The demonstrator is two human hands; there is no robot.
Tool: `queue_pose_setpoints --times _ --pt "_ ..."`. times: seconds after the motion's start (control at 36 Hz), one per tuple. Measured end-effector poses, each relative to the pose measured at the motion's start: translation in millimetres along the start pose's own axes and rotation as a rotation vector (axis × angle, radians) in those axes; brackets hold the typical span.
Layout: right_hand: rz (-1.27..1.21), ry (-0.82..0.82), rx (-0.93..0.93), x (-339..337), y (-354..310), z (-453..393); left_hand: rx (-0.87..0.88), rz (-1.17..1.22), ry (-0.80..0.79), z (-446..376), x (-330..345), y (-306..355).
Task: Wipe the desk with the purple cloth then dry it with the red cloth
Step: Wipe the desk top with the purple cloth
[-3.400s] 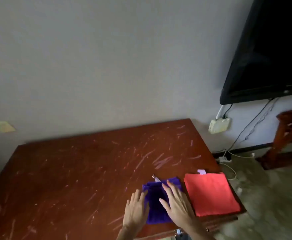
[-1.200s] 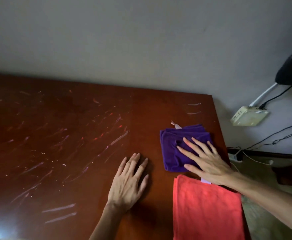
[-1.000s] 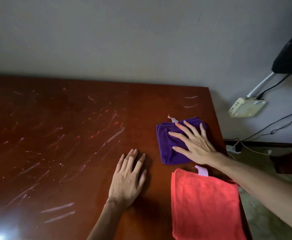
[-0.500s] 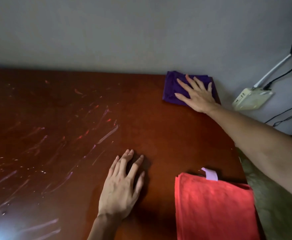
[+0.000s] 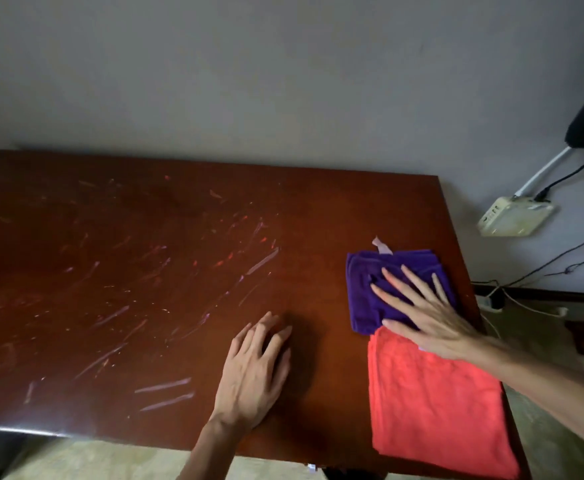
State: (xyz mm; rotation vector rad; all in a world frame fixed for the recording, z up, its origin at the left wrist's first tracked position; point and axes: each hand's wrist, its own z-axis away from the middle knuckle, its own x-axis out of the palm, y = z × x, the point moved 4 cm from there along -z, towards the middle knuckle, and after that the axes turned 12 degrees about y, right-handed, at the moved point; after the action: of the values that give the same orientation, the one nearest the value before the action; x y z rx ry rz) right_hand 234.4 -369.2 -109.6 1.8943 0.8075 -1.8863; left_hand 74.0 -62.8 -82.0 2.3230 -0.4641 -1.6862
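A folded purple cloth (image 5: 366, 289) lies on the right side of the dark red-brown desk (image 5: 145, 271), just beyond the red cloth. My right hand (image 5: 429, 317) presses flat on the purple cloth with fingers spread, its heel over the red cloth's far edge. The red cloth (image 5: 432, 410) lies folded at the desk's near right corner. My left hand (image 5: 252, 372) rests flat on the bare desk to the left of both cloths, fingers slightly apart, holding nothing.
The desk top is covered in pale scratches and smears on its left and middle. A grey wall runs along the far edge. A white power adapter (image 5: 512, 218) with cables hangs on the wall at right; the floor lies beyond the desk's right edge.
My right hand has slid the purple cloth from the desk's far right corner back toward me, up against the red cloth. My left hand has stayed flat in place.
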Motion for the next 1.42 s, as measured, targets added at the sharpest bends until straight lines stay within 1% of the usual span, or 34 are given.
queue_pose_setpoints --times 0.08,0.19,0.28,0.36,0.5,0.61,0.67,0.72,0.81,0.94,1.06,1.14,1.19,1.31,1.36,1.42 --pt "-0.009 -0.019 -0.083 -1.3 -11.9 -2.3 0.036 -0.053 -0.055 26.6 -15.5 -21.4" --pt "0.055 -0.025 -0.167 2.2 -11.3 -26.2 0.113 -0.133 -0.166 39.5 -20.1 -45.5" --pt "0.061 -0.047 -0.195 4.5 -7.2 -64.6 0.066 -0.105 -0.176 37.4 -14.5 -47.8" --pt "0.036 -0.033 -0.136 1.6 -18.1 -120.2 0.058 -0.093 -0.172 33.0 -14.8 -45.5" --pt "-0.016 -0.001 0.052 12.5 -73.0 -242.2 0.067 -0.075 -0.187 37.9 -15.4 -45.1" --pt "-0.016 0.035 0.142 22.7 -104.9 -325.3 0.097 -0.041 -0.170 39.5 -8.8 -52.8" --pt "-0.009 0.062 0.162 25.3 -116.8 -351.5 0.106 -0.041 -0.139 37.1 -8.8 -59.4" --pt "0.010 0.068 0.152 27.6 -124.4 -359.9 0.112 -0.057 -0.111 35.8 -9.8 -62.2" --pt "0.036 0.036 0.133 33.2 -129.7 -346.7 0.122 -0.048 -0.109 37.8 -9.7 -60.6" --pt "0.030 0.048 0.085 31.7 -156.8 -302.5 0.114 -0.080 -0.086 36.1 -10.3 -55.7" --pt "0.034 0.017 0.028 35.4 -182.8 -229.1 0.147 -0.136 0.021 39.7 -22.1 -44.5" --pt "0.040 0.027 -0.012 37.8 -209.7 -166.5 0.030 -0.205 0.183 48.8 -55.2 -53.3" --pt "0.034 0.033 -0.036 38.9 -235.4 -119.8 -0.070 -0.252 0.227 63.2 -79.1 -75.7" --pt "0.000 0.087 -0.103 44.7 -297.2 -23.1 -0.233 -0.270 0.166 98.2 -111.9 -138.6" --pt "0.020 0.095 -0.130 46.3 -327.7 7.5 -0.257 -0.242 0.141 110.7 -123.5 -163.1" --pt "0.050 0.080 -0.125 48.9 -344.4 15.3 -0.263 -0.228 0.152 117.8 -134.6 -177.4"
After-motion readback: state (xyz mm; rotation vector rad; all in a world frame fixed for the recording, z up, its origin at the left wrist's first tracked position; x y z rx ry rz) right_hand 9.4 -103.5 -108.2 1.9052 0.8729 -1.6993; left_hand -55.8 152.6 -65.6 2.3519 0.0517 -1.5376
